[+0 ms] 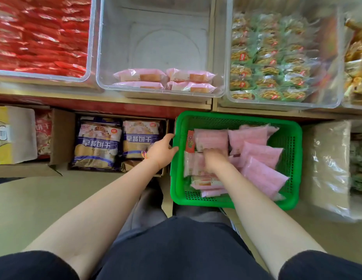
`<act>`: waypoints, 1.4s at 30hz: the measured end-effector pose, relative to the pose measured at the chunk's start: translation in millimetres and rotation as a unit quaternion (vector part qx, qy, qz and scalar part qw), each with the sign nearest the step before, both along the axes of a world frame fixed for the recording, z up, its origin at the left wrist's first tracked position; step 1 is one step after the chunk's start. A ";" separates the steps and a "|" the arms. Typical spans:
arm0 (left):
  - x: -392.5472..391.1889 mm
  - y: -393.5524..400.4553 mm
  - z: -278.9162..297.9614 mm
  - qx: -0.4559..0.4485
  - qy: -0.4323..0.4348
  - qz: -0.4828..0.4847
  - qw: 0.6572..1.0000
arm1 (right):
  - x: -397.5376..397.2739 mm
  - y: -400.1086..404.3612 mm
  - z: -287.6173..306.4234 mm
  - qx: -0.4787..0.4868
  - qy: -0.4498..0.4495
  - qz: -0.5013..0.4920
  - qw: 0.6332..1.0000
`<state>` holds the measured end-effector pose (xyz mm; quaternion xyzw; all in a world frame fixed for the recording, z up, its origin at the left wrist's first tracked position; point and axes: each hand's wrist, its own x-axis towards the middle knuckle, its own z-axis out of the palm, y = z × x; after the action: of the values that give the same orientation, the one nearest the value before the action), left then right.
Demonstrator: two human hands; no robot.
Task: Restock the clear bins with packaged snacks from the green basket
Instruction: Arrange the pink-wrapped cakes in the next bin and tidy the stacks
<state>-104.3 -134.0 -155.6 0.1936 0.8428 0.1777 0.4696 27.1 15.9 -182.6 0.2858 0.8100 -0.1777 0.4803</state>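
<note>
A green basket (234,118) sits low in front of me, holding several pink snack packets (256,154). My left hand (162,150) grips the basket's left rim. Inside the basket my right hand (213,158) reaches down among the pink packets, blurred, with its fingers curled onto one packet (193,164). Above, the middle clear bin (107,57) is mostly bare, with several pink packets (166,79) lined along its near wall.
A clear bin of red packets (40,35) stands at upper left and a bin of green-wrapped snacks (271,57) at upper right. Cardboard boxes with blue biscuit bags (99,144) sit left of the basket. A plastic-wrapped box (329,168) stands to its right.
</note>
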 end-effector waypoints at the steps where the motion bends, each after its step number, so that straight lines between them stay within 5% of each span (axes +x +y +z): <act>1: 1.1 -0.9 0.0 0.003 -0.002 0.005 1.000 | 1.6 0.8 0.0 0.000 -0.001 0.012 1.000; 5: 1.3 2.7 2.6 -0.004 0.011 0.025 1.000 | 0.4 13.4 17.0 -0.045 0.071 -0.088 0.993; 9: -2.4 8.7 15.6 0.044 0.056 0.140 0.988 | -19.1 28.8 62.7 -0.160 0.187 -0.322 0.914; 11: -1.1 11.9 25.4 0.097 0.002 0.225 0.970 | -31.1 30.5 83.4 -0.185 0.203 -0.374 0.886; 15: 9.1 18.0 37.1 0.181 -0.145 0.292 0.928 | -55.3 21.1 101.3 -0.261 0.186 -0.321 0.891; 19: -1.1 11.8 36.9 0.243 -0.277 0.353 0.860 | -62.8 15.2 109.7 -0.431 0.183 -0.347 0.813; 22: -6.7 5.3 30.3 0.215 -0.310 0.338 0.862 | -61.7 19.1 99.4 -0.353 0.246 -0.401 0.809; 25: -7.7 -3.2 13.8 0.171 -0.285 0.343 0.878 | -52.4 25.2 72.4 -0.258 0.280 -0.596 0.707; 26: -8.0 -7.6 9.6 0.162 -0.278 0.346 0.881 | -48.1 24.8 61.1 -0.227 0.269 -0.621 0.700; 27: -8.8 -12.4 5.5 0.154 -0.273 0.348 0.883 | -42.8 23.4 48.0 -0.183 0.254 -0.596 0.740; 29: -10.2 -22.0 -0.4 0.151 -0.279 0.357 0.878 | -30.7 17.8 22.2 -0.106 0.193 -0.421 0.880; 31: -11.8 -29.5 -1.3 0.152 -0.292 0.385 0.862 | -19.7 6.4 5.2 -0.089 0.108 -0.249 0.958; 34: -14.5 -38.5 -4.6 0.157 -0.325 0.428 0.829 | -10.8 -12.0 -9.8 -0.058 0.074 -0.102 0.990; 39: -13.2 -40.0 -5.7 0.135 -0.313 0.340 0.876 | 0.9 -26.8 -18.8 -0.014 0.082 -0.024 0.996; 42: -12.7 -39.2 -7.7 0.133 -0.312 0.345 0.875 | 3.9 -25.5 -19.2 -0.009 0.065 0.011 0.998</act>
<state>-117.0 -173.2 -163.3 -0.1138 0.6339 0.4903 0.5872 30.9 -9.6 -201.8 0.2604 0.8409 -0.1975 0.4314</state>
